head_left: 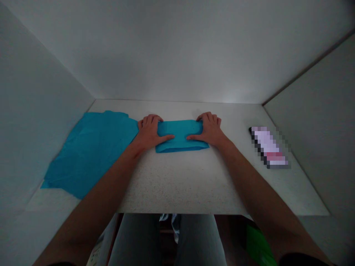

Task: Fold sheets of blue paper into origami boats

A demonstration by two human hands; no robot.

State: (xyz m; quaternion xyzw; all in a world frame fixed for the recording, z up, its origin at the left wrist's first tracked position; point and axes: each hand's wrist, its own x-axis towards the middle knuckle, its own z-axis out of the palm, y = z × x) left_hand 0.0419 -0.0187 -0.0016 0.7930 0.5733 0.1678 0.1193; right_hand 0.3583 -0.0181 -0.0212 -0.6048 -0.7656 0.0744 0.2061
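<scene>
A folded blue sheet point(180, 129), of cloth or thin plastic, lies flat on the white tabletop as a wide strip. Its near edge gapes slightly, showing a darker inner layer. My left hand point(151, 131) grips the strip's left end, thumb stretched across the top and fingers curled at the far edge. At the right end, my right hand point(210, 129) holds it the same way, its thumb pointing inward toward the other thumb. To the left lies a larger spread of blue sheets point(91, 151), partly covered by my left forearm and reaching up to my left hand.
A phone point(269, 146), blurred by pixels, rests on the right part of the tabletop point(180, 188). White walls point(177, 55) enclose the table at the back and both sides. Below the front edge are my legs point(138, 240) and a green object point(257, 244) at lower right.
</scene>
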